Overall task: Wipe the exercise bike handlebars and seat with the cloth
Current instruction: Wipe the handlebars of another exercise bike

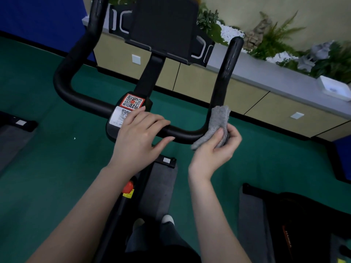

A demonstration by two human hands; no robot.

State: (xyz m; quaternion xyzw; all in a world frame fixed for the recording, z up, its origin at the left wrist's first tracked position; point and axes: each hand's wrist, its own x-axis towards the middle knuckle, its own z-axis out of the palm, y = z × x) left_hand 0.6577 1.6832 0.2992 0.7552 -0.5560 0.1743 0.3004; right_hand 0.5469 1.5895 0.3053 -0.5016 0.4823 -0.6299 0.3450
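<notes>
The black handlebars (76, 95) of the exercise bike form a wide U in front of me, with a dark tablet holder (165, 25) at the centre post. My right hand (214, 150) grips a grey cloth (218, 122) wrapped around the lower bend of the right handlebar arm. My left hand (138, 133) rests flat on the crossbar beside the QR-code stickers (131, 105), fingers spread and holding nothing. The seat is not in view.
Green carpet (47, 149) covers the floor. A low beige cabinet (218, 84) with a grey top runs behind the bike, carrying artificial plants (275, 38) and a white dish (334, 88). Other dark equipment (296, 221) stands at lower right and a treadmill edge (17, 126) at left.
</notes>
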